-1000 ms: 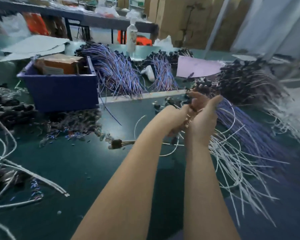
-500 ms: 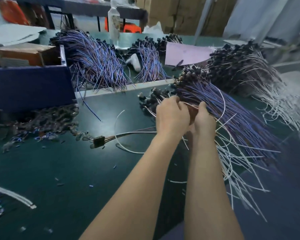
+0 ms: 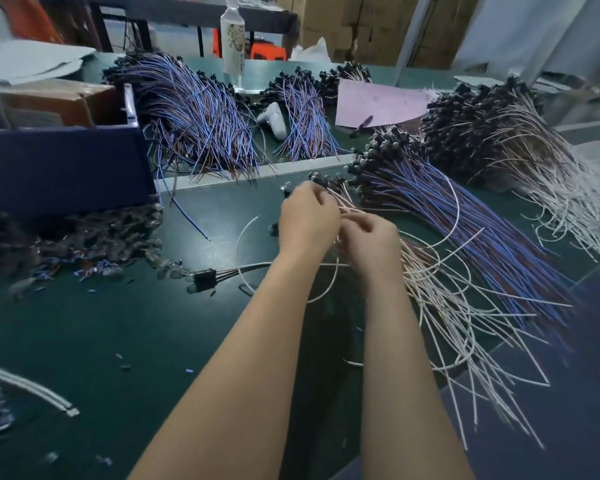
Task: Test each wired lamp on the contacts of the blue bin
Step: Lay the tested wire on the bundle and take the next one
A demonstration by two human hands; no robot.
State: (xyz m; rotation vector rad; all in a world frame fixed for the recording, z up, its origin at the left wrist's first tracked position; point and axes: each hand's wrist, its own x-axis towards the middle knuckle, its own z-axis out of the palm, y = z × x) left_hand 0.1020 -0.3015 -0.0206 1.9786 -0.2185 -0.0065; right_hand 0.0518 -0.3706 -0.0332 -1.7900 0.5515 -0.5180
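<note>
Fingers (image 3: 317, 195) of the left hand (image 3: 307, 220) and right hand (image 3: 369, 242) pinch thin white leads of the wired lamps (image 3: 444, 320) on the bench (image 3: 118, 323), well right of the blue bin (image 3: 63, 168); light, limp and tangle-prone, each seems best drawn out close behind its black head.

Dark green matte bench (image 3: 84, 341), soft glare mid-surface. Behind: dark-topped table on black metal legs (image 3: 187, 10), orange plastic stool (image 3: 267, 51), stacked brown cardboard boxes (image 3: 361, 26). Pale grey wall (image 3: 534, 29) right.
</note>
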